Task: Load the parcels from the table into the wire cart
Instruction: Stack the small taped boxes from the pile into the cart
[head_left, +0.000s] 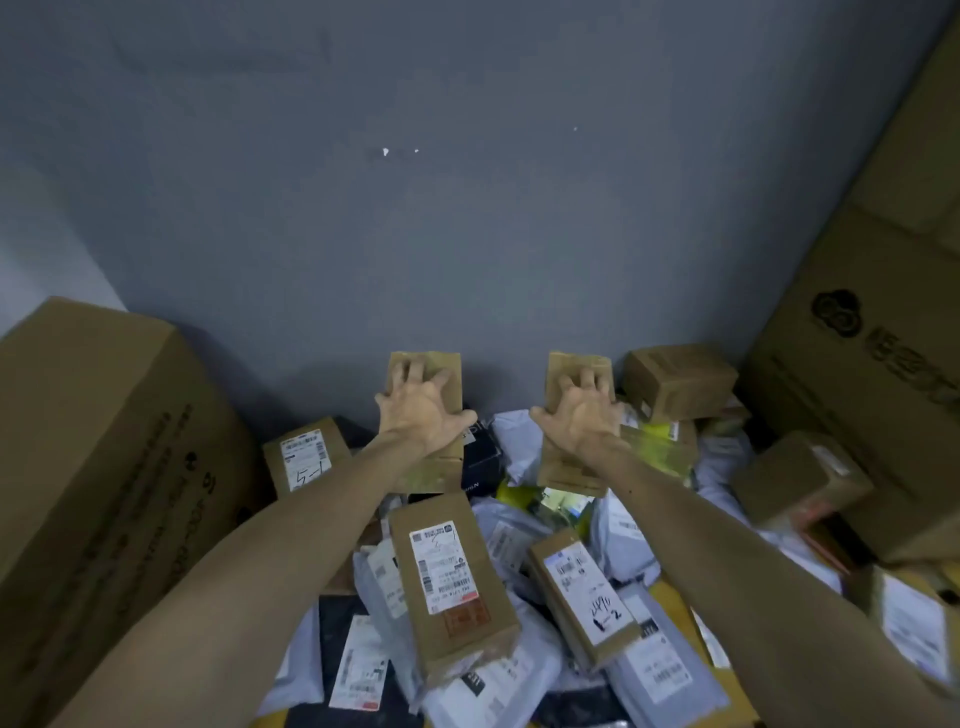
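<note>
- The left hand (422, 413) grips a long narrow brown cardboard parcel (434, 470) from above. The fingers are spread and curled over its top face, and the thumb is at its right edge.
- The right hand (577, 418) holds a second narrow brown cardboard parcel (569, 475) in the same way, with the thumb at the left edge.
- Both parcels are at the far side of the heap, near the grey wall (467, 208). I cannot tell whether they are lifted or rest on the heap.
- I judge them stiff and light enough for one hand each. The cardboard looks smooth, so such a wide grip can slip. A hold near the middle of the length should keep each parcel level.
- The faces in view are plain brown and show no label. Shiny tape crosses the near ends.
- Nearer to the person lie a brown box with a white label (454, 577) and a brown box with black handwriting (584, 597), on top of grey plastic mailer bags (641, 670).
- A large cardboard carton (104, 441) stands at the left and a printed carton (872, 364) at the right.
- The counter is hidden under the heap, and the wire cart is not in view.
</note>
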